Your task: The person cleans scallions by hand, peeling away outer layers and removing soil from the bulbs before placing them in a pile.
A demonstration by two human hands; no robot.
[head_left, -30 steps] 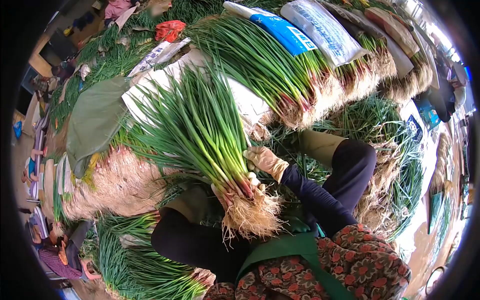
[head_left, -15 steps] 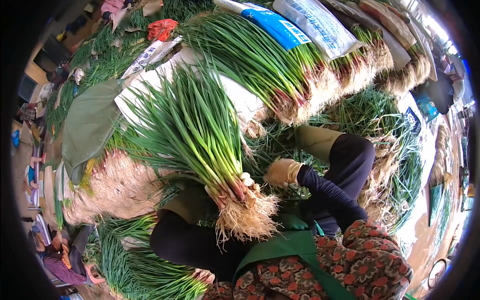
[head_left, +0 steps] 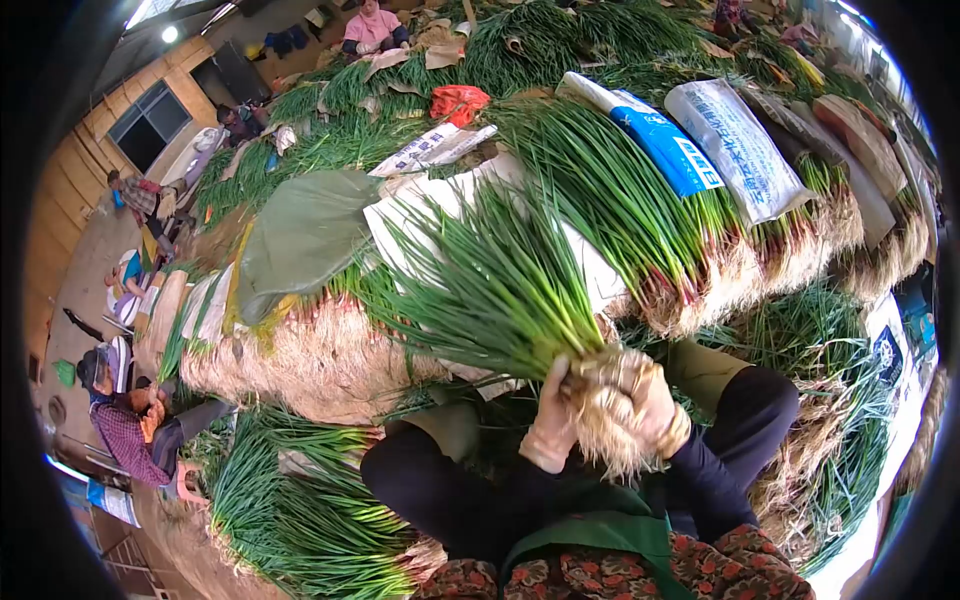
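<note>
A bunch of spring onions (head_left: 515, 300) lies across my lap, with its green leaves fanning toward the upper left and its pale roots (head_left: 615, 440) pointing at me. My left hand (head_left: 552, 420), in a pale glove, is wrapped round the left side of the bunch just above the roots. On the opposite side, my gloved right hand (head_left: 648, 395) grips the root end, fingers curled over it. Beneath the leaves is a white sheet (head_left: 595, 265). The bulbs are mostly hidden by my hands.
Stacked spring onions (head_left: 600, 190) lie ahead, partly under a blue and white sack (head_left: 660, 140) and a white sack (head_left: 740, 150). A green cloth (head_left: 305, 235) covers another root-edged pile (head_left: 300, 360) at left. More bunches (head_left: 320, 510) lie lower left. A person (head_left: 135, 420) sits far left.
My right hand has come onto the root end, and my left hand now shows at the bunch. The roots have turned toward me between both hands. The camera view has shifted, showing more room at left.
</note>
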